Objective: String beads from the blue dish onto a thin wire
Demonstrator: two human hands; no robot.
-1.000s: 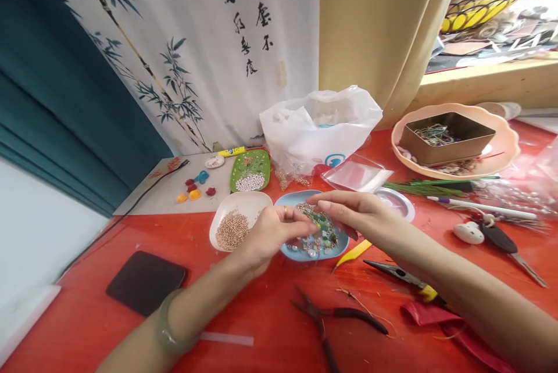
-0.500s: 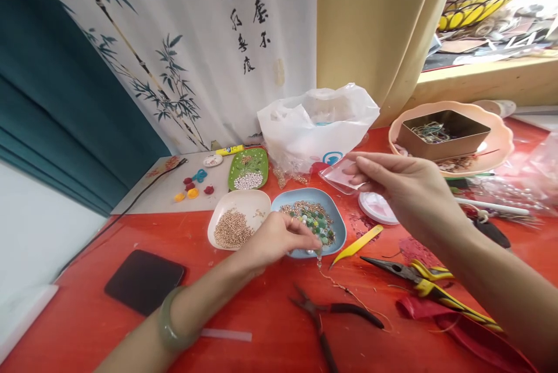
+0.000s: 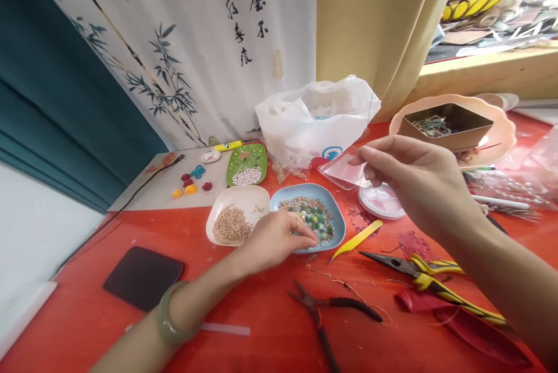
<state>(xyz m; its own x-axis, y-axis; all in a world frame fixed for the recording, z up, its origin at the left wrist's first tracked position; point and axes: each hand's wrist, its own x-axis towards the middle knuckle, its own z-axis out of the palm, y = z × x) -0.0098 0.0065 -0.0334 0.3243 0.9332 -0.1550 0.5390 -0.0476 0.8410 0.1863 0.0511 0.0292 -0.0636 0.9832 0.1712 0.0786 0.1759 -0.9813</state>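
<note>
Beads [image 3: 317, 217], green, white and gold, lie in the blue tray [image 3: 336, 208]. Left hand [image 3: 276, 238]: at the tray's front edge, thumb and fingertips pinched together; contents cannot be told. Right hand [image 3: 412, 172]: raised above the red table [image 3: 264, 312], thumb and forefinger pressed together; item held, if any, unclear.

Bright light; sheen on tabletop [image 3: 261, 303]; right edge seemingly stretched.

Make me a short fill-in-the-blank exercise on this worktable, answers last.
1. The left hand has its fingertips at the ____ tray.
2. White beads lie in the ____ dish.
3. The bangle circles the ____ wrist.
4. The tweezers are coloured ____.

Missing words: blue; green; left; yellow.
</note>
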